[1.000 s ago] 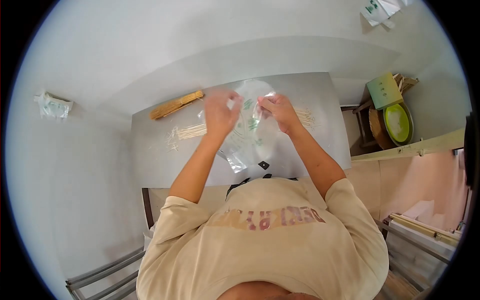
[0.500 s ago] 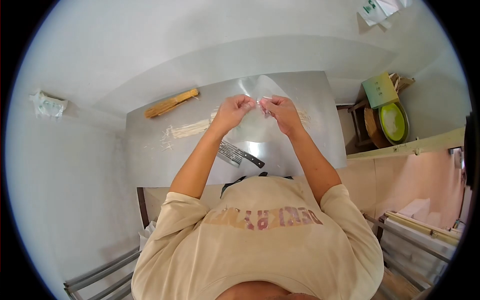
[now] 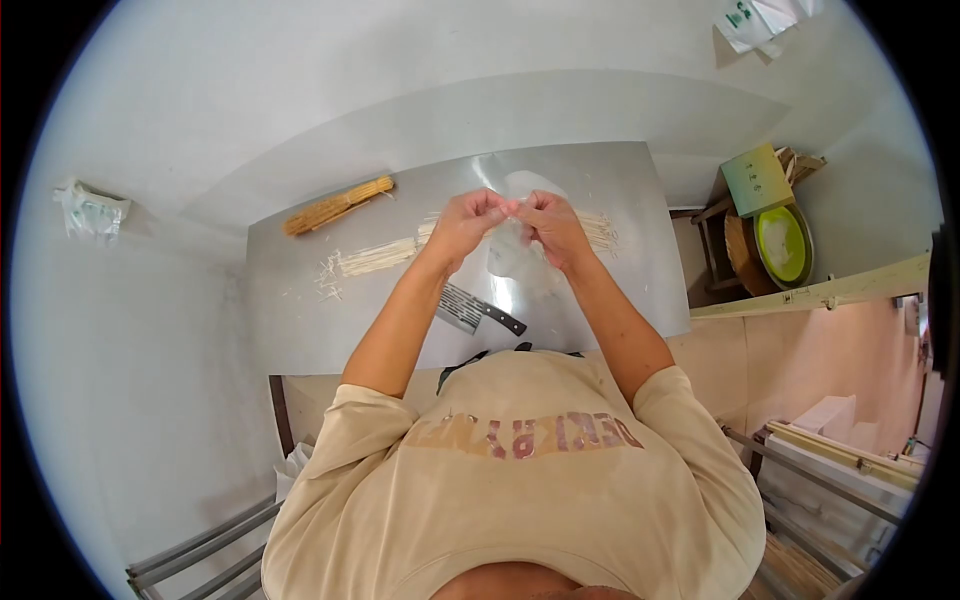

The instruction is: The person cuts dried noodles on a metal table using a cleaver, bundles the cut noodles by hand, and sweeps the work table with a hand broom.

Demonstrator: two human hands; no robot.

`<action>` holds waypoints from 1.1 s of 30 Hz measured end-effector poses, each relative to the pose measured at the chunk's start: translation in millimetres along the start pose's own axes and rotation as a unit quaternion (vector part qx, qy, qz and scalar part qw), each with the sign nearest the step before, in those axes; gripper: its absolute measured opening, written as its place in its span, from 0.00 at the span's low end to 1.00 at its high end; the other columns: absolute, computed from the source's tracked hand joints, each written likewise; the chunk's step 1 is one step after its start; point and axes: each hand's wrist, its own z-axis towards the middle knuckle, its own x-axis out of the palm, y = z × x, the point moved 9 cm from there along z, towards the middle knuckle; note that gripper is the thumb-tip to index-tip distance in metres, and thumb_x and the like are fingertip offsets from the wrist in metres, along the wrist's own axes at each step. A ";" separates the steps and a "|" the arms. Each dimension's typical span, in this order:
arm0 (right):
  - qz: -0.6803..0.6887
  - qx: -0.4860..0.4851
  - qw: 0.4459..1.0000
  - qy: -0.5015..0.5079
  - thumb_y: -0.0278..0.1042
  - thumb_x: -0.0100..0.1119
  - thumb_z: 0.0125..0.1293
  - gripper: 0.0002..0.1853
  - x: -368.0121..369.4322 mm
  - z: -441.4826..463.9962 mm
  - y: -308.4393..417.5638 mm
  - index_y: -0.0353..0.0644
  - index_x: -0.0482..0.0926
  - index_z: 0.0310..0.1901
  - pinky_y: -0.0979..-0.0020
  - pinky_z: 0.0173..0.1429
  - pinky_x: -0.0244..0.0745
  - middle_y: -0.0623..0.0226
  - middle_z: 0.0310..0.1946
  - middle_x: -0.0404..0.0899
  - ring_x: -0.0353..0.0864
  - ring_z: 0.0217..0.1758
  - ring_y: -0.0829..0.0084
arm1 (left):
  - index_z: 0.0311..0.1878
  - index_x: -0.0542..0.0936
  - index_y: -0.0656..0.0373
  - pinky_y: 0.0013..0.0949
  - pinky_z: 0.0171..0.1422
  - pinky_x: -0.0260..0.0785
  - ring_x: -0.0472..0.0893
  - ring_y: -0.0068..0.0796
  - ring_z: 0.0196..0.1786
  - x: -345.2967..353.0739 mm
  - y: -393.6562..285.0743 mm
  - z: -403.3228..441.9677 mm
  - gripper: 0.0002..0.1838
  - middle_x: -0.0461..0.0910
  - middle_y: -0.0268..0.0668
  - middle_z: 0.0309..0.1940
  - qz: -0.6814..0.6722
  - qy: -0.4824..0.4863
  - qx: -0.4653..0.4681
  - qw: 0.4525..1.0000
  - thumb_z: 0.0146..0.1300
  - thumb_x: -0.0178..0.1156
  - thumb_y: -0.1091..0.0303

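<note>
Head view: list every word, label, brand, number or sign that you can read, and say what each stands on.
No text reads surely.
Shirt: large worn letters, turned and broken; word unclear.
Green box: small dark marks, too small.
Upper right bag: green print, too blurred.
Left bag: faint green print, too blurred.

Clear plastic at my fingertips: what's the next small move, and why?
I'd probably ease the left hand slightly away from the right hand. Their fingertips meet in a pinch above the table, the clear plastic seems to hang beneath, and I can't make out any opening.
</note>
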 end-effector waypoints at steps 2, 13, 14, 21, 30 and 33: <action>-0.182 -0.044 0.982 -0.038 0.38 0.73 0.62 0.20 -13.0 7.4 13.4 0.45 0.71 0.20 0.74 0.25 0.63 0.76 0.18 0.71 0.67 0.22 0.82 | 0.45 0.83 0.58 0.26 0.54 0.68 0.78 0.18 0.43 -8.5 12.2 0.9 0.09 0.83 0.29 0.39 -0.047 -0.032 0.010 0.998 0.69 0.66 0.63; -0.296 -0.197 0.899 -0.254 0.27 0.63 0.62 0.04 -90.5 2.4 45.6 0.40 0.78 0.37 0.71 0.35 0.73 0.69 0.27 0.79 0.76 0.27 0.76 | 0.52 0.74 0.58 0.42 0.66 0.73 0.80 0.36 0.57 -58.0 28.1 -15.0 0.11 0.81 0.38 0.49 -0.419 -0.052 0.036 0.906 0.76 0.57 0.63; -0.182 -0.148 0.948 -0.214 0.25 0.62 0.63 0.04 -85.6 10.0 32.3 0.40 0.77 0.39 0.71 0.35 0.74 0.71 0.28 0.79 0.77 0.29 0.76 | 0.52 0.74 0.58 0.42 0.66 0.73 0.80 0.36 0.57 -50.3 22.3 -15.3 0.11 0.81 0.38 0.49 -0.420 -0.054 0.038 0.905 0.76 0.57 0.63; 0.044 -0.037 0.998 -0.029 0.27 0.67 0.62 0.09 -52.4 37.9 -24.7 0.43 0.75 0.40 0.70 0.38 0.75 0.73 0.27 0.77 0.78 0.33 0.76 | 0.67 0.65 0.61 0.42 0.57 0.75 0.83 0.43 0.52 -2.6 41.6 19.8 0.34 0.80 0.46 0.52 0.045 -0.086 0.041 0.994 0.58 0.68 0.74; -0.754 -0.175 0.581 -0.252 0.35 0.60 0.63 0.13 -188.6 27.7 22.3 0.50 0.82 0.49 0.54 0.43 0.79 0.57 0.38 0.86 0.85 0.40 0.57 | 0.45 0.77 0.55 0.52 0.40 0.73 0.83 0.53 0.39 -123.6 23.4 -26.6 0.15 0.84 0.47 0.32 0.539 -0.370 0.122 0.747 0.51 0.62 0.75; -0.605 -0.158 0.707 -0.331 0.32 0.57 0.64 0.13 -238.7 29.9 22.4 0.47 0.82 0.50 0.61 0.34 0.78 0.62 0.33 0.84 0.83 0.32 0.66 | 0.44 0.78 0.55 0.51 0.42 0.74 0.84 0.52 0.40 -140.8 29.1 -47.6 0.15 0.84 0.45 0.34 0.552 -0.374 0.054 0.744 0.51 0.62 0.76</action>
